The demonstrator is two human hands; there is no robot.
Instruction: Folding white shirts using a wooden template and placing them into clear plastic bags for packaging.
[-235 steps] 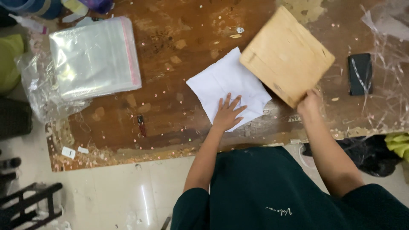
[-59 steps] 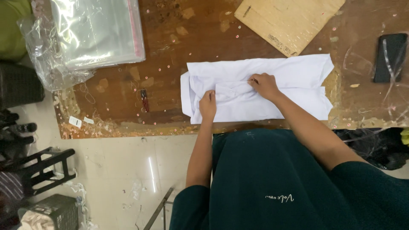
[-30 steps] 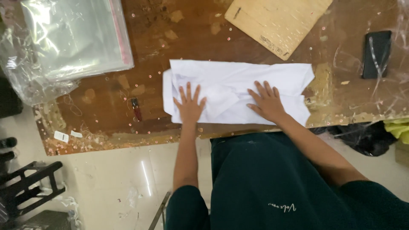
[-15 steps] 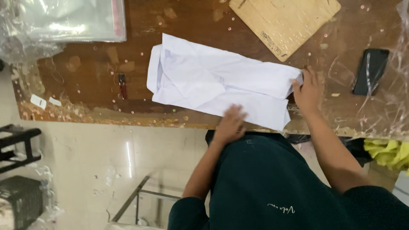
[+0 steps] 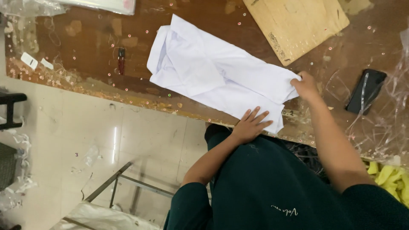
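We are looking down on a white folded garment (image 5: 221, 76) lying on the worn brown bench (image 5: 85, 47), its long axis running from about ten o'clock, where the collar end sits, down to about four o'clock near our body. Our left hand (image 5: 249, 125) rests flat on the near lower corner of the cloth, fingers (image 5: 255, 116) spread and pointing toward one o'clock, pressing rather than gripping. Our right hand (image 5: 304, 85) sits at the three o'clock end of the garment, fingers curled closed on the edge of the fabric there. Both hands are therefore at the same near-right end, with the bulk of the cloth stretching away toward ten o'clock; the left hand is the one closer to the collar end.

Beyond the garment, at about one o'clock from it and just apart from it, lies a tan board (image 5: 296, 25). A dark phone (image 5: 365, 90) lies at three o'clock from the right hand, well clear of the cloth. A small dark red object (image 5: 121, 60) lies at nine o'clock from the collar end, near it but not touching.
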